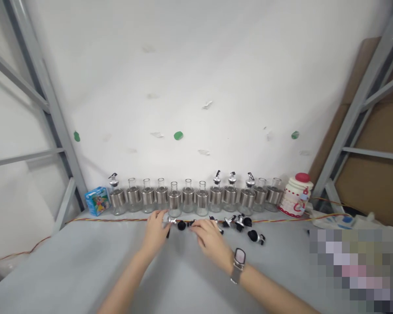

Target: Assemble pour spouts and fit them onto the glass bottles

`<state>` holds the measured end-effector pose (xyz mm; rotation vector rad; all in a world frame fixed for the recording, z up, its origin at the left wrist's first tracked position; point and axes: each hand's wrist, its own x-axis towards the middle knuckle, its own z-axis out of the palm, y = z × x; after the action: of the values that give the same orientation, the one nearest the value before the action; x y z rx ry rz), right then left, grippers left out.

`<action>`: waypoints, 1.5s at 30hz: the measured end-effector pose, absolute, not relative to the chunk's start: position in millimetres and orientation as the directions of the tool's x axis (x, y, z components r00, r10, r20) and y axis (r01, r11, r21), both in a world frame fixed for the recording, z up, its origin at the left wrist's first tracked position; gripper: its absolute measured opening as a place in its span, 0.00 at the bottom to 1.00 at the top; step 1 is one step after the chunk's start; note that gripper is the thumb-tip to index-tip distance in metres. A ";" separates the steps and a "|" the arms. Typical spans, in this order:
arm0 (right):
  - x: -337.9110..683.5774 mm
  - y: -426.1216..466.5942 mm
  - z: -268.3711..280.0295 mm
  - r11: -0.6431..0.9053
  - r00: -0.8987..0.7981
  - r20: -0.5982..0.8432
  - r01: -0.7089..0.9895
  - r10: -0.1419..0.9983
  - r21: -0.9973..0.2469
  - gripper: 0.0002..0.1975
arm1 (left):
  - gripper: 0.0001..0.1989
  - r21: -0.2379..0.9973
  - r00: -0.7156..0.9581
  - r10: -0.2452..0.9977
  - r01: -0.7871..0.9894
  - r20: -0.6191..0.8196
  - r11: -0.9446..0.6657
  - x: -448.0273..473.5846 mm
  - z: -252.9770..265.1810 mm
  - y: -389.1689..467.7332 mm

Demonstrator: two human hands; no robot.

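Note:
My left hand (154, 232) is closed around a bottle pourer (172, 220), whose silver part shows past the fingertips. My right hand (210, 240), a watch (239, 261) on its wrist, curls over the table with its fingertips at another pourer with a black stopper (181, 225). The right fingers partly hide that pourer. Several loose silver-and-black pourers (239, 223) lie right of my right hand, one of them (256, 236) a little nearer to me. Behind both hands stands a row of glass bottles with metal bands (174, 199); several carry a pourer (232, 178), others have bare necks.
A blue box (97, 201) stands at the row's left end, a white jar with a red lid (295, 195) at its right. A twisted red-yellow wire (118, 220) runs along the grey table (85, 266). Metal frame posts (57, 117) rise on both sides before a white wall.

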<state>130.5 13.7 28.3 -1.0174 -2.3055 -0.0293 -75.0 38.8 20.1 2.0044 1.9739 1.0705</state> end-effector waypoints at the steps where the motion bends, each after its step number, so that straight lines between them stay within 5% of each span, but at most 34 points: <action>1: 122.8 18.5 27.0 0.718 -0.568 0.512 0.679 0.645 -0.151 0.17 | 0.18 0.549 -0.109 0.912 0.824 0.395 -0.140 -78.3 15.7 40.8; 6: 87.7 41.8 17.3 0.615 -0.556 0.483 0.787 0.677 0.044 0.11 | 0.18 0.552 -0.107 0.894 0.816 0.435 -0.171 -78.5 2.1 42.4; 18: 99.0 12.7 11.0 0.629 -0.595 0.416 0.775 0.688 0.068 0.03 | 0.15 0.644 -0.059 0.908 0.725 0.414 -0.247 -81.3 -0.8 44.9; 22: 117.9 -7.7 8.6 0.643 -0.568 0.367 0.756 0.737 -0.122 0.04 | 0.13 0.747 -0.128 0.908 0.619 0.399 -0.241 -77.1 3.9 45.3; 26: 131.9 -9.4 11.6 0.594 -0.460 0.375 0.610 0.805 -0.525 0.11 | 0.21 0.876 -0.171 0.929 0.424 0.327 -0.230 -62.1 17.9 32.7; 27: 134.4 -7.4 13.3 0.562 -0.419 0.379 0.543 0.825 -0.624 0.12 | 0.22 0.918 -0.147 0.949 0.331 0.279 -0.219 -56.7 22.5 27.0; 28: 136.5 -5.1 15.0 0.526 -0.378 0.377 0.466 0.846 -0.711 0.12 | 0.23 0.987 -0.103 0.983 0.054 0.154 -0.149 -50.8 27.1 20.9; 31: 139.6 1.0 19.1 0.396 -0.279 0.339 0.183 0.898 -0.900 0.07 | 0.18 0.891 0.126 0.989 -0.437 -0.077 0.125 -32.9 37.6 3.3; 35: 136.4 -0.7 19.4 0.296 -0.188 0.303 -0.066 0.934 -0.953 0.11 | 0.16 0.827 0.122 0.980 -0.527 -0.157 0.198 -15.2 37.8 -10.3; 45: 111.9 -19.1 5.6 0.267 -0.161 0.278 -0.084 0.947 -0.960 0.09 | 0.20 0.906 0.040 0.997 -0.416 -0.068 0.079 -6.3 25.4 -10.5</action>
<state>111.9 -19.1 5.6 -0.8715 -1.4058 1.1492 -6.3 -10.5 25.4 0.8472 0.9059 1.3105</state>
